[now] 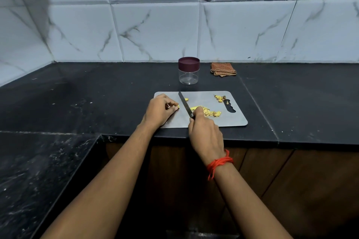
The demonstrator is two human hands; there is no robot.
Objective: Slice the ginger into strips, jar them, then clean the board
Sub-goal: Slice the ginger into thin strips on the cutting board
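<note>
Light is dim and cool, with a bluish cast across the wall tiles (pixel 155 31). It is diffuse: my left hand (pixel 159 110) and right hand (pixel 206 134) throw only faint, soft shadows on the board (pixel 229 118), which carries a dull, even sheen. The knife (pixel 185 104) blade reads dark and matte. A broad shadow covers the wall at 10 o'clock. The black counter (pixel 87 93) and the cabinet front (pixel 272 180) at 5 o'clock lose detail. The centre is acceptably sharp, and the ginger (pixel 212 113) stays legibly yellow. Tile joints bow toward the edges, and my forearms look stretched at 6 o'clock.
</note>
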